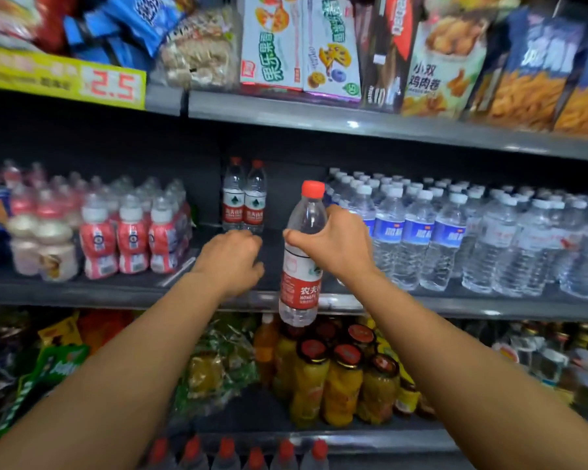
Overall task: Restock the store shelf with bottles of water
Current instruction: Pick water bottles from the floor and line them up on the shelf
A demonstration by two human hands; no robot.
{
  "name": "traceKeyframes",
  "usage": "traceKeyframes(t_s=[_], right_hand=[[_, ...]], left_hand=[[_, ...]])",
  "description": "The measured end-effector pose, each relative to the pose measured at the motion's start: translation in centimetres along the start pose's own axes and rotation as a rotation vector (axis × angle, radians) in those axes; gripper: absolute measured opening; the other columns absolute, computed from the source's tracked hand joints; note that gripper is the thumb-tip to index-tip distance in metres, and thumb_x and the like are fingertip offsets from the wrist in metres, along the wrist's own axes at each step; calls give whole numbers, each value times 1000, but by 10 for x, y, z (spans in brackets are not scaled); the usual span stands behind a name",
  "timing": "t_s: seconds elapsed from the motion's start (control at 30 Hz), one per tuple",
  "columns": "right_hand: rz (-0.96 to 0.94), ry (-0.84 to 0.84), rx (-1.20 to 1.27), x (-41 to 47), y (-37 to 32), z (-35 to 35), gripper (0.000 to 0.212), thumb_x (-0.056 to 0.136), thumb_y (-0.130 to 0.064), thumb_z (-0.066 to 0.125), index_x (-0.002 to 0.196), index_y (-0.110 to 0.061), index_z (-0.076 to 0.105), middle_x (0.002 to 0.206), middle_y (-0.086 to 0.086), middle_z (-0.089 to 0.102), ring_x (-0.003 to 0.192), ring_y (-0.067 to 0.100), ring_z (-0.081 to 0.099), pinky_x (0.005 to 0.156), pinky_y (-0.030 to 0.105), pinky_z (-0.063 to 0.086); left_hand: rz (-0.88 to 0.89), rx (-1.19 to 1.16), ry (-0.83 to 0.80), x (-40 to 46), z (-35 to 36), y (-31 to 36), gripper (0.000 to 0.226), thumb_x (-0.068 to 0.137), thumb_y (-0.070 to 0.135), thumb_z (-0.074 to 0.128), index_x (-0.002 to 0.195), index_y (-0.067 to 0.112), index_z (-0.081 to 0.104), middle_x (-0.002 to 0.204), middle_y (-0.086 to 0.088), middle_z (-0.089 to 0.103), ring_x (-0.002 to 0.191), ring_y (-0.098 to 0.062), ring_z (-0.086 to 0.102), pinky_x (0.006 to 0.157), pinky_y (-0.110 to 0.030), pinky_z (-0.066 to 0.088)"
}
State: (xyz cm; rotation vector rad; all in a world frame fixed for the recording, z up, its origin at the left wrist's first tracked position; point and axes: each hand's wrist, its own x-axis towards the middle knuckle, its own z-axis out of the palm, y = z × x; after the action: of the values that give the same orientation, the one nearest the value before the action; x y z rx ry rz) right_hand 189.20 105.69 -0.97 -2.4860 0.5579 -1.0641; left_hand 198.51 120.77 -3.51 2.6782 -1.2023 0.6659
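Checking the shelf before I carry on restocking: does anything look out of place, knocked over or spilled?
Nothing spilled or toppled. The only gap is on the middle shelf: just two red-capped bottles stand at the back. The right hand holds another red-capped bottle upright before it.
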Motion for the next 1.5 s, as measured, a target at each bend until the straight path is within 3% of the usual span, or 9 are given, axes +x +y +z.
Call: traceKeyframes(t_s=[0.23, 0.3, 0.43, 0.63, 0.8, 1.17, 1.33, 1.5], right_hand=[[7, 31, 19, 81, -4, 38, 51, 63, -58, 71, 89, -15, 60, 80, 0, 60, 81, 24, 60, 62, 30, 42], [22, 13, 19, 101, 0, 50, 52, 63, -58, 72, 88, -14, 61, 83, 1, 62, 81, 24, 62, 63, 32, 47], [64, -7, 33, 140, 15, 81, 40, 64, -55, 75, 75, -19, 62, 77, 1, 65, 75, 21, 62, 61, 32, 51], [73, -17, -1, 204, 30, 132, 50, 65, -60, 75, 82, -13, 69, 80, 3, 66, 76, 21, 63, 61, 29, 48], [83, -12, 17, 244, 42, 177, 52, 64, -60, 78, 82, -12, 70, 84, 5, 70, 81, 22, 67, 69, 36, 58], [150, -3, 32, 288, 54, 225, 53, 68, -57, 78, 85, -8, 66, 96, 9, 69, 92, 26, 66, 67, 29, 50], [176, 12, 20, 297, 52, 235, 63, 67, -60, 77, 95, -5, 66, 102, 11, 67, 98, 28, 64, 74, 35, 55], [186, -17, 64, 298, 53, 236, 66, 67, -58, 78, 100, -4, 62, 109, 13, 64, 101, 29, 62, 68, 30, 46]], left_hand=[[-45, 51, -13, 58, 16, -43, 39, 90, 35, 54, 120, 10, 55, 120, -9, 56, 112, -29, 53, 88, -39, 48], [-66, 44, -25, 70, 26, -54, 37, 90, 34, 54, 120, 11, 55, 120, -8, 56, 111, -28, 54, 87, -38, 47], [-83, 48, -63, 94, 49, -74, 38, 90, 35, 54, 119, 12, 54, 119, -9, 56, 110, -28, 55, 86, -39, 48], [-78, 36, -94, 135, 86, -95, 33, 91, 35, 52, 115, 12, 55, 118, -7, 55, 110, -26, 54, 84, -36, 47], [-72, 20, -107, 165, 115, -111, 34, 92, 35, 52, 116, 11, 54, 120, -7, 54, 111, -24, 52, 87, -34, 45], [-34, -7, -102, 197, 158, -126, 39, 92, 36, 50, 124, 14, 52, 127, -5, 51, 117, -25, 49, 93, -34, 43], [-33, -8, -120, 199, 169, -130, 43, 93, 36, 50, 130, 16, 49, 131, -4, 50, 121, -23, 47, 98, -34, 43], [-45, -10, -122, 197, 174, -131, 40, 92, 35, 50, 126, 15, 51, 130, -4, 51, 120, -23, 48, 97, -34, 44]])
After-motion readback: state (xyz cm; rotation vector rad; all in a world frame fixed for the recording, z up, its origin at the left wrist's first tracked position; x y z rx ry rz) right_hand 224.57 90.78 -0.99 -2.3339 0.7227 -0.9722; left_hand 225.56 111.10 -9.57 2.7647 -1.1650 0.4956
